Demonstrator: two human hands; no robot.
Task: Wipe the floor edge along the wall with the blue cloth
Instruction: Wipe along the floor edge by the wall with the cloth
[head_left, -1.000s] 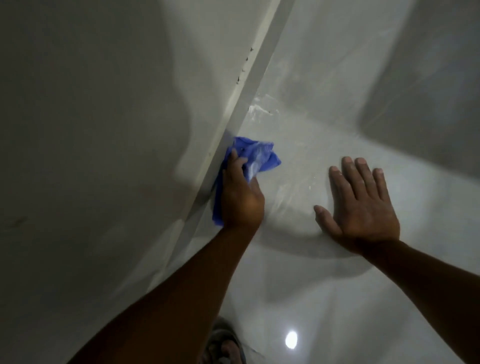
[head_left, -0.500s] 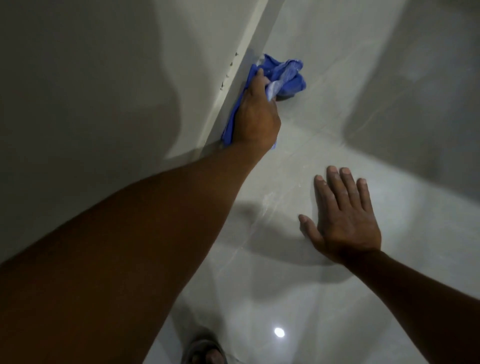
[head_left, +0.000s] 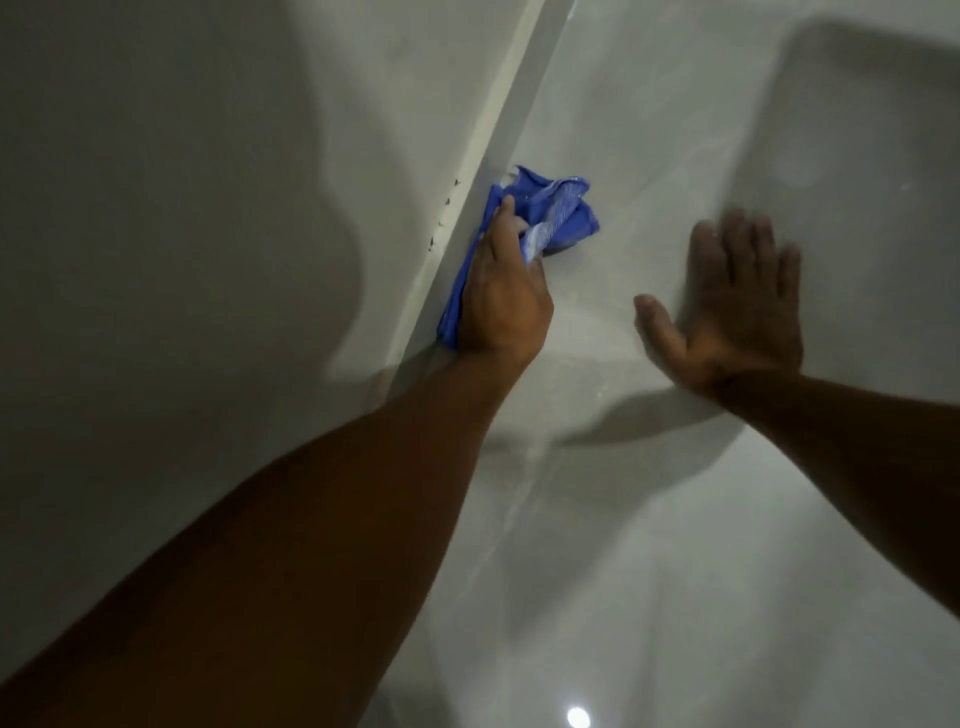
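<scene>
A crumpled blue cloth (head_left: 558, 213) lies pressed against the floor edge (head_left: 467, 228) where the pale glossy floor meets the wall. My left hand (head_left: 501, 291) is closed over the cloth's near part, fingers pointing up along the edge; the cloth sticks out beyond my fingertips and along the wall side of my hand. My right hand (head_left: 727, 306) rests flat on the floor to the right, fingers spread, holding nothing; it looks slightly blurred.
The wall (head_left: 182, 208) fills the left side, with a pale skirting strip (head_left: 498, 104) running up to the top middle and a few dark specks on it. Glossy floor tiles (head_left: 675, 519) stretch right and toward me, showing a lamp reflection (head_left: 577, 717).
My left hand pushed the cloth far up along the edge, then drew it back toward me. My right hand has shifted on the floor.
</scene>
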